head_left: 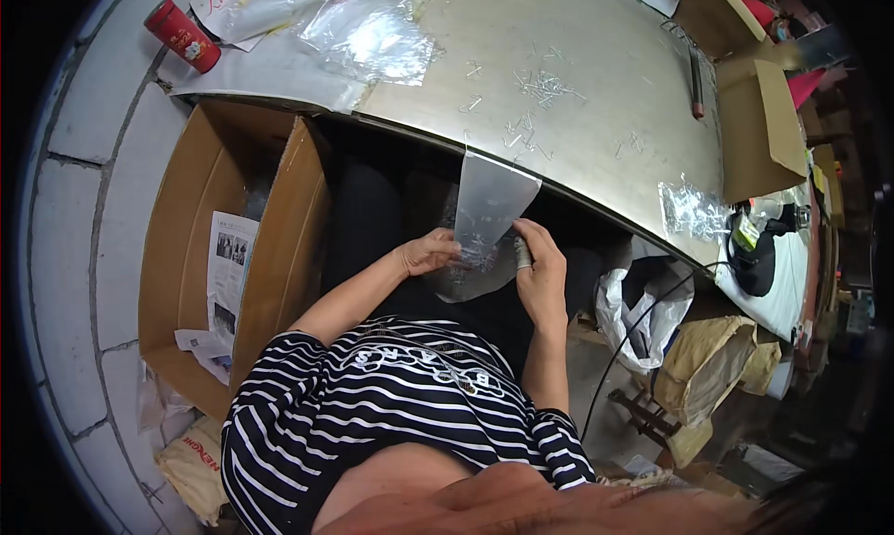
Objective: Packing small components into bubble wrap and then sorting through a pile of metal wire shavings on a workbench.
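A translucent, whitish plastic piece [494,192] slopes from the table's near edge down over my lap. I cannot tell whether it is a bag or a single sheet. My left hand [432,253] pinches its lower left edge. On the opposite side my right hand [543,267] is closed at its right edge, with a pale wrap round one finger. Below and between the hands, a clear plastic bag [470,282] lies on my lap, with small shiny pieces showing at its top. Small metal wire hooks [543,87] are scattered on the metal-topped table [605,41] ahead.
A deep cardboard box [279,256] with printed papers stands at my left. Clear plastic bags [372,37] and a red can [182,36] sit at the far left. To the right are a white plastic bag [643,321], a black cable [626,344] and an open carton [764,130].
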Action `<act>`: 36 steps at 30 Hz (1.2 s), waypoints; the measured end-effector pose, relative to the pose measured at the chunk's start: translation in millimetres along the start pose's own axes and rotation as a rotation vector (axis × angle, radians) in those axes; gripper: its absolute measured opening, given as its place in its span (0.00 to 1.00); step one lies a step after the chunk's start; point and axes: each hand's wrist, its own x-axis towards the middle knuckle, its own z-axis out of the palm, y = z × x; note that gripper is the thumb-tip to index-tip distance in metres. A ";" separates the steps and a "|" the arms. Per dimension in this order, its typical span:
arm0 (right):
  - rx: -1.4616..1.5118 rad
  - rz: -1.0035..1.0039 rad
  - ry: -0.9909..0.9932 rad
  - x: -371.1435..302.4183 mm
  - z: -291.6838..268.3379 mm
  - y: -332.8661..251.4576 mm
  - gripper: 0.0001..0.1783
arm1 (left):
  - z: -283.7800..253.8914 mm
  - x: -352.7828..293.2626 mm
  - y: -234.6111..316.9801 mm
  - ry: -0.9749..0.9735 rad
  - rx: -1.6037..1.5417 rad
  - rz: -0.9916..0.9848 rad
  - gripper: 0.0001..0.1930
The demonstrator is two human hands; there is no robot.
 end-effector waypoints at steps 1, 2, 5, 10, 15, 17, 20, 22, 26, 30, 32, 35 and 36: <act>0.013 -0.002 -0.016 -2.4 0.7 2.6 0.23 | 6.2 1.6 2.1 0.077 0.116 -0.027 0.25; 0.015 0.006 -0.011 -4.6 3.7 6.1 0.23 | 10.3 2.9 2.1 0.155 0.233 -0.053 0.24; 0.069 -0.041 -0.074 -9.0 24.0 17.5 0.29 | 7.0 5.9 -5.4 0.182 0.306 -0.062 0.25; 0.019 -0.013 -0.441 -6.8 37.2 23.4 0.24 | -2.7 -1.9 -12.5 0.182 0.416 -0.145 0.24; 0.068 0.066 -0.178 -3.7 28.0 25.5 0.16 | 25.9 -17.0 -2.3 0.080 0.365 -0.119 0.26; 0.286 0.155 -0.111 -7.5 18.5 30.3 0.15 | 45.4 -22.0 7.8 0.038 0.326 -0.079 0.27; 0.287 0.209 -0.104 -6.8 13.3 37.5 0.14 | 54.8 -21.1 16.8 0.059 0.282 -0.046 0.25; 0.302 0.229 -0.113 -8.4 13.3 39.4 0.14 | 54.9 -19.7 19.5 0.102 0.391 0.016 0.22; 0.287 0.212 -0.151 -8.2 10.5 39.4 0.17 | 63.0 -4.1 28.0 0.189 0.476 0.041 0.19; 0.051 0.152 -0.241 0.0 11.1 34.6 0.12 | 65.3 13.7 16.2 0.204 0.809 -0.016 0.14; -0.073 0.082 -0.195 6.7 28.2 43.8 0.08 | 73.3 7.1 21.0 0.241 0.828 -0.014 0.12; 0.440 0.068 -0.097 22.6 -12.3 29.2 0.06 | 83.2 -3.9 34.2 0.212 0.462 -0.023 0.18; 0.500 -0.009 0.006 28.3 -35.8 28.5 0.06 | 75.9 -7.6 36.2 0.167 0.405 0.001 0.21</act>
